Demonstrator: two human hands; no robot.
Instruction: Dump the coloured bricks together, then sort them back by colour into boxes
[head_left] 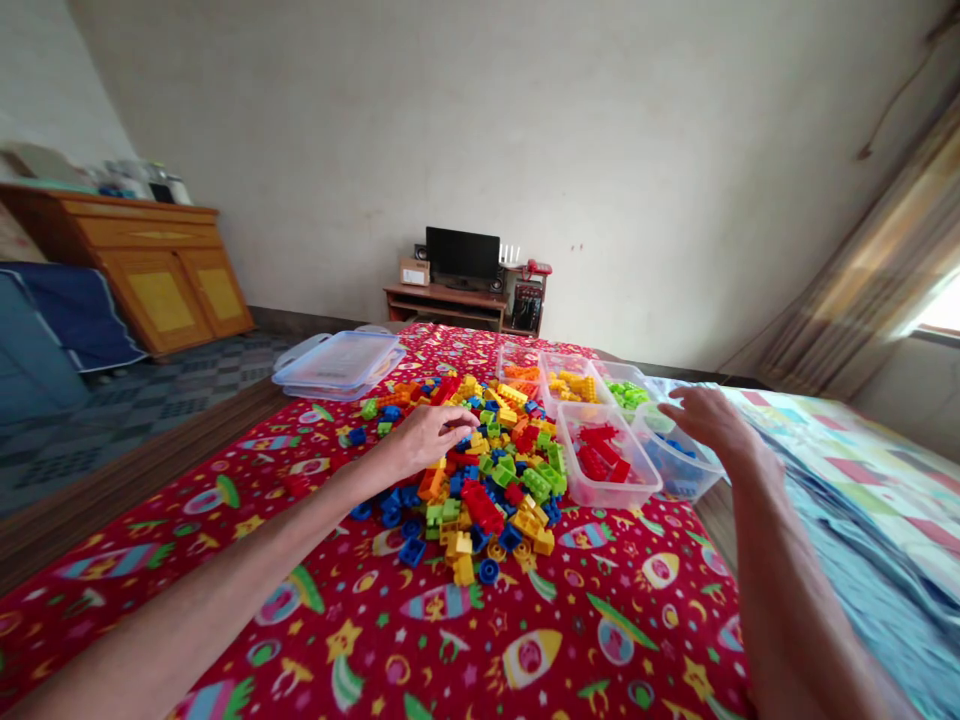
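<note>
- Red, yellow, blue, green and orange plastic building bricks [487,480] lie heaped on a red rocket-print bedspread [600,640], seen from the head-worn camera.
- Left hand [427,440], fingers curled and half closed, sits over the heap's left side; whether it has hold of a brick cannot be told.
- Right hand [709,420], fingers spread wide and holding nothing, hovers just above the rim of a clear plastic tub of blue bricks [675,465].
- Beside it, a clear plastic tub of red bricks [606,472] stands at the heap's right edge.
- Farther back in a row: a clear plastic tub of green bricks [626,393], a clear plastic tub of yellow bricks [571,387] and a clear plastic tub of orange bricks [520,372].
- Stacked clear plastic lids [337,365] lie near the bed's far left corner.
- Beyond the bed, a black computer monitor [462,255] stands on a low wooden desk [442,304].
</note>
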